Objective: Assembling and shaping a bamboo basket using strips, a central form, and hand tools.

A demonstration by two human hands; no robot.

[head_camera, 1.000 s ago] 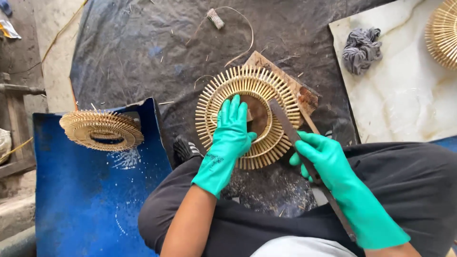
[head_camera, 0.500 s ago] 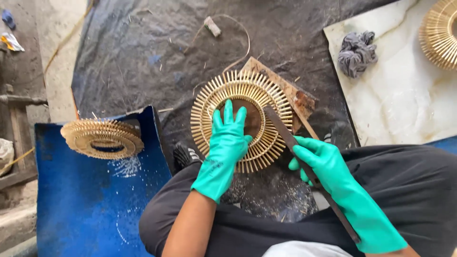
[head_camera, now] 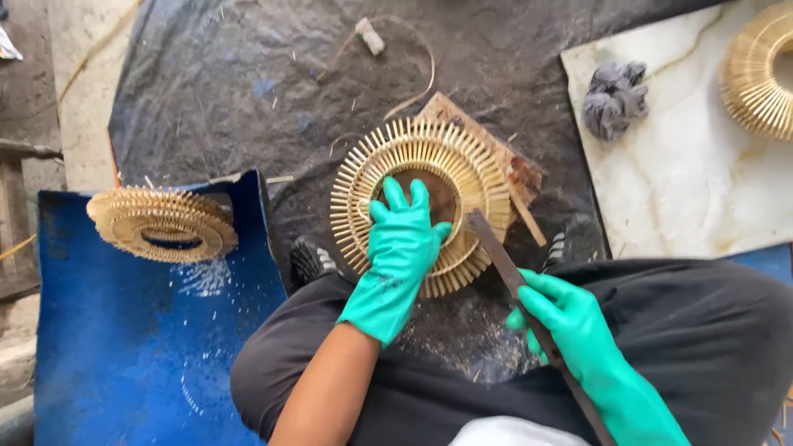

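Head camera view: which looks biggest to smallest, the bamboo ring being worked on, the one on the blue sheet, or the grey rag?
1. Bamboo ring under the left hand.
2. Ring on the blue sheet, though its tilt makes this unsure.
3. Grey rag, clearly smallest.

Flat bamboo-stick ring (head_camera: 429,165), dark blade (head_camera: 496,252) touching

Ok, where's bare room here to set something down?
Free: the white marble slab between the grey rag and the black trousers; the blue plastic sheet below the spare bamboo ring. Crowded: around the held bamboo ring.
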